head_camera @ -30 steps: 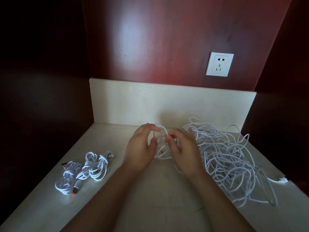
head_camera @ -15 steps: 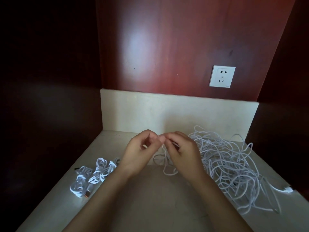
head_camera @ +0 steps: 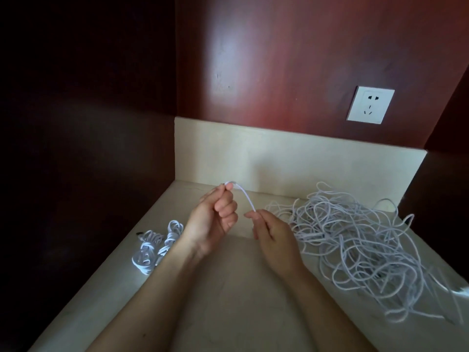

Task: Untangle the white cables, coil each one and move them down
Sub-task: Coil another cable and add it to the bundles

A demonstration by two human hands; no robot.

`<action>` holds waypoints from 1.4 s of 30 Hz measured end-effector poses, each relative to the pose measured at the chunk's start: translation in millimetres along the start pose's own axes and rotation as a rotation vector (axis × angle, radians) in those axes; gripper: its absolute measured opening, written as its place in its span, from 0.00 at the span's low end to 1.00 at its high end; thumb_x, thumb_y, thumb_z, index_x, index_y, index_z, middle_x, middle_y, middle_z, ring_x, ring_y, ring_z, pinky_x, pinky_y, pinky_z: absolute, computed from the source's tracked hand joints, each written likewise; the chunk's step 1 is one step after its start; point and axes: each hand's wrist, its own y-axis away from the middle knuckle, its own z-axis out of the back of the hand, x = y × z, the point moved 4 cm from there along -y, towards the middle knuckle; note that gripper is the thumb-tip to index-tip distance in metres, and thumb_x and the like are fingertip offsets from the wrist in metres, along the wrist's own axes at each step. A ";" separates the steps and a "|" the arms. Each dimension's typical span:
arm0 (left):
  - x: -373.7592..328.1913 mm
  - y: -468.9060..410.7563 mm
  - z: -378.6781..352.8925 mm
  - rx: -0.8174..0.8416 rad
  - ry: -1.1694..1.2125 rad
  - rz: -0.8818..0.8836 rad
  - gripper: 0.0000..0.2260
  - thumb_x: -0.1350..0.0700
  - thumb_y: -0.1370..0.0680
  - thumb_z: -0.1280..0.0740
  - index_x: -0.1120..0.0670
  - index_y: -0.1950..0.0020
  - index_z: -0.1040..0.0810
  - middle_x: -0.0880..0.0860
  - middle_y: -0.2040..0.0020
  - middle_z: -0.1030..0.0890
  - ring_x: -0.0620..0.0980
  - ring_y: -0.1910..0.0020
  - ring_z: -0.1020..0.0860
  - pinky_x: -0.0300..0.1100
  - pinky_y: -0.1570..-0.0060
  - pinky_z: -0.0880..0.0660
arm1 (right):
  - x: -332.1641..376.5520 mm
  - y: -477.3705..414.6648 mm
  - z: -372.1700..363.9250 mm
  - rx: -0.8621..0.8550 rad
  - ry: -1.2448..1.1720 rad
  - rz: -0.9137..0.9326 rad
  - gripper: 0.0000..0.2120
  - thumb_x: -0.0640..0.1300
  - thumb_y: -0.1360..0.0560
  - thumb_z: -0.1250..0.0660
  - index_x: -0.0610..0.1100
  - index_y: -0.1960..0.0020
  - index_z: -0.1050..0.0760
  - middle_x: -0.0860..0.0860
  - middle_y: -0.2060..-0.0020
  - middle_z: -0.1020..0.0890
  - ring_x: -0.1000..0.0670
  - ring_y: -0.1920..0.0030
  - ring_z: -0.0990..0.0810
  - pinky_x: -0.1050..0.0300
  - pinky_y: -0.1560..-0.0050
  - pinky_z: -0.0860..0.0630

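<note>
Pale surface point(head_camera: 241, 301) carries everything. At centre, your left hand point(head_camera: 213, 219) pinches one white cable point(head_camera: 245, 196) by its end and your right hand point(head_camera: 274, 235) pinches it lower, likely to draw it from the tangle point(head_camera: 355, 237) at right; coiled cables point(head_camera: 157, 245) lie at left.

The left forearm point(head_camera: 165, 280) is hiding part of the coils point(head_camera: 148, 250). The tangle point(head_camera: 355, 237) is blurring near the right edge, which is cutting off its end point(head_camera: 463, 290).

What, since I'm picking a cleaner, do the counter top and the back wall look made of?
Counter top: probably pale cream stone or stone-look composite, smooth and matt, with faint mottling. Back wall: reddish-brown wood veneer or laminate, semi-gloss; it shows a soft patch of reflected light.
</note>
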 end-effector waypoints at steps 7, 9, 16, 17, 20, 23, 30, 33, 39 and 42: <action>-8.4 0.6 3.8 -0.042 0.154 -0.102 0.10 0.58 0.17 0.47 0.54 0.54 0.28 0.46 0.75 0.36 0.41 0.77 0.35 0.31 0.75 0.36 | -29.1 -9.7 19.4 -0.019 0.463 -0.004 0.24 0.59 0.23 0.51 0.48 0.56 0.21 0.47 0.64 0.17 0.41 0.58 0.19 0.49 0.56 0.26; -12.1 1.7 4.4 -0.038 0.192 -0.126 0.10 0.58 0.17 0.46 0.53 0.53 0.27 0.46 0.74 0.36 0.41 0.76 0.34 0.30 0.74 0.35 | -41.9 -8.9 35.2 -0.071 0.517 -0.078 0.20 0.57 0.24 0.46 0.48 0.55 0.19 0.47 0.63 0.16 0.41 0.57 0.18 0.49 0.54 0.26; -2.1 1.3 5.8 -0.088 -0.151 -0.108 0.10 0.60 0.17 0.45 0.55 0.45 0.24 0.48 0.70 0.30 0.44 0.72 0.29 0.33 0.73 0.31 | -12.2 -4.5 39.8 -0.225 0.398 -0.036 0.21 0.56 0.31 0.34 0.51 0.40 0.22 0.56 0.59 0.17 0.48 0.52 0.20 0.50 0.41 0.31; 0.8 2.0 4.7 -0.080 -0.189 -0.094 0.09 0.60 0.17 0.44 0.55 0.45 0.24 0.48 0.69 0.29 0.44 0.72 0.28 0.33 0.73 0.31 | -6.5 -4.0 38.6 -0.227 0.317 -0.023 0.25 0.57 0.29 0.33 0.50 0.35 0.25 0.55 0.53 0.17 0.48 0.48 0.21 0.49 0.39 0.30; 4.5 2.8 3.1 -0.056 -0.279 -0.059 0.09 0.61 0.18 0.44 0.57 0.45 0.25 0.50 0.69 0.27 0.46 0.71 0.27 0.35 0.73 0.29 | -4.9 -3.7 40.3 -0.240 0.235 -0.034 0.35 0.55 0.26 0.31 0.50 0.23 0.40 0.49 0.28 0.32 0.48 0.29 0.33 0.50 0.31 0.36; 9.5 5.5 0.5 -0.009 -0.396 0.013 0.09 0.62 0.19 0.43 0.59 0.45 0.24 0.52 0.69 0.28 0.48 0.72 0.28 0.36 0.73 0.30 | -4.2 -6.1 37.1 -0.200 0.504 0.091 0.28 0.62 0.25 0.40 0.52 0.27 0.32 0.49 0.25 0.35 0.46 0.24 0.42 0.47 0.25 0.50; 10.5 3.7 -3.2 0.009 -0.265 0.020 0.08 0.61 0.21 0.42 0.57 0.45 0.24 0.49 0.68 0.29 0.45 0.72 0.30 0.35 0.73 0.31 | 2.7 -6.6 30.2 0.023 0.367 0.042 0.13 0.52 0.22 0.37 0.47 0.62 0.25 0.52 0.68 0.21 0.47 0.60 0.22 0.55 0.46 0.31; 6.3 -2.7 9.7 -0.105 -0.180 -0.036 0.10 0.62 0.18 0.45 0.56 0.49 0.25 0.47 0.70 0.32 0.43 0.74 0.34 0.33 0.75 0.35 | 5.4 -5.3 32.9 0.065 0.200 0.083 0.10 0.53 0.22 0.38 0.49 0.58 0.25 0.53 0.68 0.21 0.50 0.64 0.23 0.51 0.59 0.26; 11.7 -6.7 18.5 -0.121 -0.652 -0.027 0.12 0.66 0.19 0.49 0.56 0.56 0.29 0.47 0.76 0.39 0.43 0.80 0.43 0.32 0.78 0.46 | 11.0 -4.7 49.5 -0.229 -0.103 0.097 0.12 0.52 0.20 0.44 0.50 0.51 0.24 0.60 0.67 0.24 0.56 0.65 0.25 0.52 0.60 0.26; 25.2 3.2 2.6 0.088 -0.972 -0.005 0.14 0.66 0.19 0.49 0.59 0.61 0.29 0.49 0.77 0.37 0.46 0.79 0.39 0.37 0.78 0.42 | 1.2 -6.2 52.0 -0.244 -0.131 0.003 0.15 0.54 0.21 0.45 0.48 0.52 0.24 0.57 0.68 0.24 0.53 0.66 0.25 0.48 0.60 0.26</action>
